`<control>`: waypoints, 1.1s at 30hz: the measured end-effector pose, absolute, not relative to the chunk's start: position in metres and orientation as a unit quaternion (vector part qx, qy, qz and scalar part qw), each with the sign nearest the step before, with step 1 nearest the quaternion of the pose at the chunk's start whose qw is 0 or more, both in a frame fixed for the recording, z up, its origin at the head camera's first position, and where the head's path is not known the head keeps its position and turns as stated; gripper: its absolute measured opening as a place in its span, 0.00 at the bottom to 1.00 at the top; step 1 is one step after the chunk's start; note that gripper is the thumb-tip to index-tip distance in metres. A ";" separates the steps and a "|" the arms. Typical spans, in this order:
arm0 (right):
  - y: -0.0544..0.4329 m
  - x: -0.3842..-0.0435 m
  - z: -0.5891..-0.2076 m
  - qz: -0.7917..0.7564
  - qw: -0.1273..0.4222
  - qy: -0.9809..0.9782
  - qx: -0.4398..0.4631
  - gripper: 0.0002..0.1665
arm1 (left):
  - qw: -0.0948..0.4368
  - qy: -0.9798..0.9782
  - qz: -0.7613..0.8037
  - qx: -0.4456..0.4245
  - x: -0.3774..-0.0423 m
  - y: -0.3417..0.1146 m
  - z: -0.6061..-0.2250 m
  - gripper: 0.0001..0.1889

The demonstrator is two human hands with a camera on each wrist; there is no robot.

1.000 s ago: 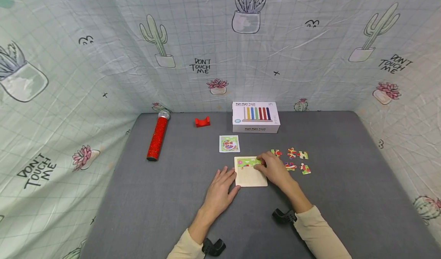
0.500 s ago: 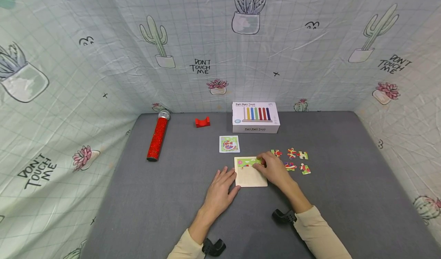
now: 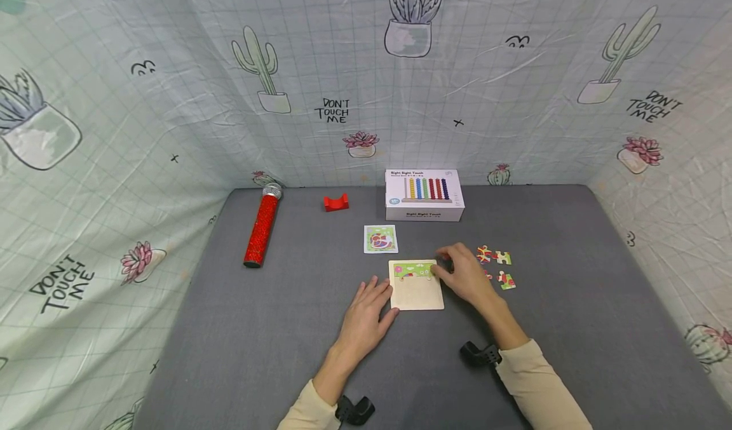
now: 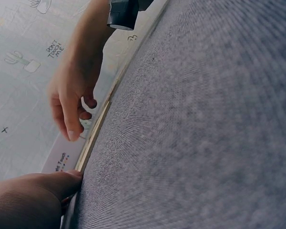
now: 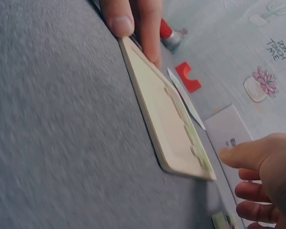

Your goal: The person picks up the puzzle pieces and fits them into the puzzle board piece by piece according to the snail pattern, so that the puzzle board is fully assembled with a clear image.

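Note:
A square wooden puzzle board (image 3: 417, 293) lies on the grey table, its top row filled with green picture pieces (image 3: 413, 270) and the lower part bare wood. My left hand (image 3: 363, 315) rests flat at its left side, fingers fairly straight along the edge and thumb at the near left corner. Just off the board's upper right, my right hand (image 3: 464, 274) hovers with loosely curled fingers; in the right wrist view its thumb (image 5: 248, 151) stands apart from the fingers and nothing shows between them. Loose jigsaw pieces (image 3: 503, 258) lie right of this hand, some partly hidden by it.
Behind the board lies a small picture card (image 3: 380, 239). A white toy box (image 3: 424, 195) stands at the back. Farther left are a red curved block (image 3: 336, 202) and a red glittery tube with a silver end (image 3: 262, 227). Printed cloth (image 3: 366, 68) hangs around the table (image 3: 286, 328).
My right hand has drawn away from the board's top right corner, a little to the right, uncovering the top row there. My left hand has stayed where it was.

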State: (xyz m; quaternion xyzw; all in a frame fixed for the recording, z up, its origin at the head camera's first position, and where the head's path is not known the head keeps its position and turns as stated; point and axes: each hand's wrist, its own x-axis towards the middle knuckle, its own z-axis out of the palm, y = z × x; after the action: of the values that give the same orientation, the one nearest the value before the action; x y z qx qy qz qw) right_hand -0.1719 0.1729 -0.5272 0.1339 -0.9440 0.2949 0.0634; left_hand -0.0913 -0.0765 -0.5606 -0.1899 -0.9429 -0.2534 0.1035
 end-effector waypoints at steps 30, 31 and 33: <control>0.223 -0.193 -0.532 0.241 0.035 -0.964 0.108 0.24 | 0.107 -0.941 -0.255 -0.194 -0.092 -0.077 -0.563 0.25; 0.223 -0.193 -0.532 0.238 0.034 -0.964 0.110 0.23 | 0.107 -0.941 -0.254 -0.194 -0.092 -0.077 -0.563 0.25; 0.224 -0.194 -0.532 0.234 0.032 -0.965 0.111 0.21 | 0.108 -0.942 -0.253 -0.194 -0.092 -0.077 -0.563 0.25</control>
State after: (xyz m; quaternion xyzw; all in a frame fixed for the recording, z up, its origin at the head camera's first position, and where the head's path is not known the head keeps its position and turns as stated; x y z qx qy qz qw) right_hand -0.1940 0.2243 -0.5321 0.1114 -0.9652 0.2345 0.0318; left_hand -0.0924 -0.0767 -0.5635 -0.1938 -0.9416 -0.2533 0.1081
